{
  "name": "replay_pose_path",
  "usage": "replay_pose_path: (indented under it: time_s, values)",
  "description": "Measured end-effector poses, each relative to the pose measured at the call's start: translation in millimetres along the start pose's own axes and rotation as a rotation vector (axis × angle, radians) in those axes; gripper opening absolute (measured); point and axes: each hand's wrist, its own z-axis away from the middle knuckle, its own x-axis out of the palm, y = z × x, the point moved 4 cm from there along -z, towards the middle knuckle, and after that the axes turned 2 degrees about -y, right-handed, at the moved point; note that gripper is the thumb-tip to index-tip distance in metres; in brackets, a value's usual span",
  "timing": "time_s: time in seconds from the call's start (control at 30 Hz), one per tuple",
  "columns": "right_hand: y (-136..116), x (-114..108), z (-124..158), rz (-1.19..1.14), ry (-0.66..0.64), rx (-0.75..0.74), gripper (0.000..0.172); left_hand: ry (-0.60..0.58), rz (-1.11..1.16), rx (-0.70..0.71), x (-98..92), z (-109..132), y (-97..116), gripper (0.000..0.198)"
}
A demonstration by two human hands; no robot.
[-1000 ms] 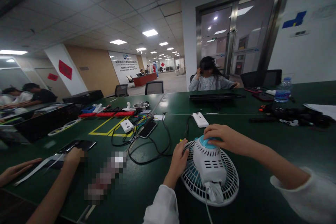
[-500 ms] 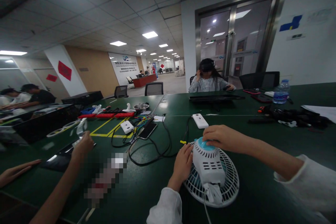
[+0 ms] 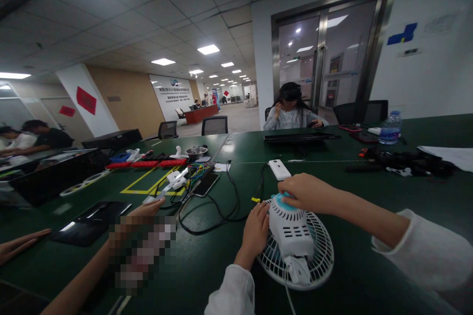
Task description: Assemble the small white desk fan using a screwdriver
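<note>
Fingers [image 3: 258,219] of my left hand [image 3: 254,234] now press flat against the white motor housing of the small fan [image 3: 295,241], having slid in from the grille's rim a second ago. My right hand [image 3: 305,192] stays curled over the blue cap at the housing's top, loosely closed on it. The fan lies face down on the green bench [image 3: 369,197], so I have it steadied from two sides. Beside me, a co-worker's hand [image 3: 144,209] has swung a white strip [image 3: 164,189] forward. Beyond lie tangled cables [image 3: 218,206], a white remote [image 3: 280,169] and a seated person [image 3: 291,108].
</note>
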Motion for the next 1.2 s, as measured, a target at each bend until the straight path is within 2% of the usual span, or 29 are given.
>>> replay_pose_path:
  time_s: [0.1, 0.43, 0.83, 0.93, 1.1, 1.2]
  values:
    - [-0.8, -2.8, -0.9, -0.025, -0.01, 0.076, 0.021, -0.002, 0.003, 0.003, -0.1, 0.5, 0.5, 0.046]
    - [-11.3, -8.2, -3.4, -0.029, -0.068, 0.153, 0.027, 0.019, 0.024, 0.023, 2.2, -1.4, -8.0, 0.045]
    - [-10.4, -0.9, -9.3, -0.125, -0.031, 0.256, 0.027, 0.002, -0.014, 0.035, 4.7, -2.4, -9.0, 0.048]
    - [-2.2, -0.7, -7.8, -0.178, -0.052, 0.187, 0.026, 0.004, 0.002, 0.035, 4.8, -2.6, -11.4, 0.047]
    - [14.2, -5.0, 0.8, -0.367, -0.083, -0.113, 0.027, 0.022, 0.028, 0.031, 3.3, -2.0, -10.5, 0.044]
    - [19.8, -8.3, 5.5, -0.368, -0.091, -0.208, 0.026, 0.015, 0.028, 0.025, 3.1, -1.7, -8.1, 0.044]
